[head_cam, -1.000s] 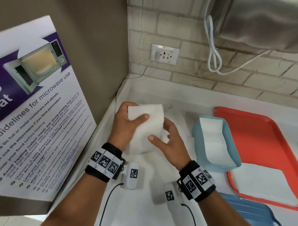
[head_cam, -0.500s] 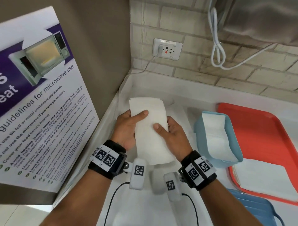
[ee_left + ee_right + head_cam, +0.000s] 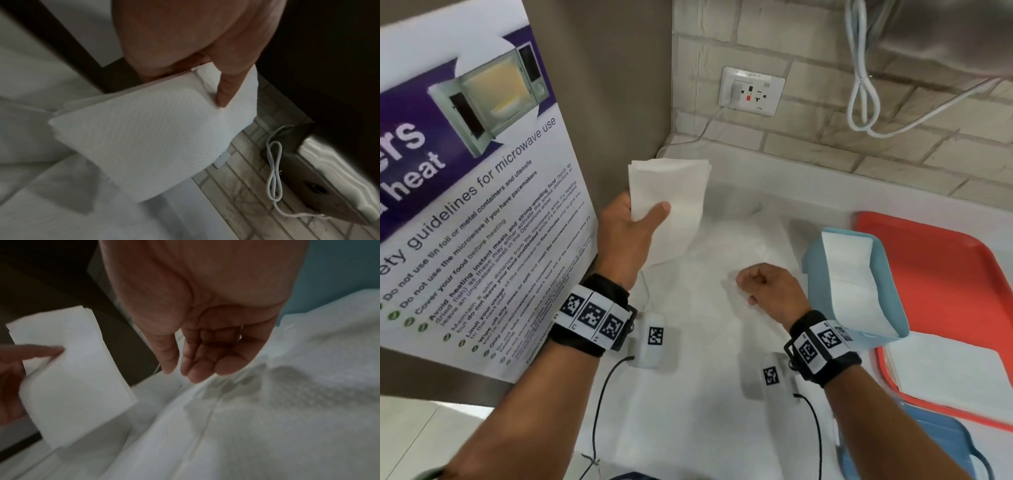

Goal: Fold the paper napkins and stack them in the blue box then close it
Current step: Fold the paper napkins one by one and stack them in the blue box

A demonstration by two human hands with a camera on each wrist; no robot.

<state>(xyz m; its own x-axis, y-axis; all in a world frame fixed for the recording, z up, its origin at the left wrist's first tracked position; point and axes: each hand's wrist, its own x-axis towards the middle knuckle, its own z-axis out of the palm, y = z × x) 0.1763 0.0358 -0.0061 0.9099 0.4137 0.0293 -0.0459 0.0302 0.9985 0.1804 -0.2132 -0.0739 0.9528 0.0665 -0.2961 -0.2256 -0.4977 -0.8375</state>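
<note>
Two hands are working above spread napkins (image 3: 722, 342): left hand (image 3: 626, 236) is pinching a folded napkin (image 3: 671, 209) upright between thumb and fingers, right hand (image 3: 770, 291) is hovering loosely curled, holding nothing, beside the napkin-holding blue box (image 3: 893, 308).

Microwave-guidelines poster (image 3: 472, 192) propped upright at left, purple band with microwave photo on top, green-bulleted text below. Beige brick wall (image 3: 825, 102) behind; white wall socket (image 3: 751, 90) with plug in its left side, thin white cable running down to tabletop (image 3: 808, 202). Looped white cord (image 3: 863, 85) hangs on wall at right, below metallic appliance (image 3: 945, 31). Red tray (image 3: 941, 274) at right on white tabletop.
</note>
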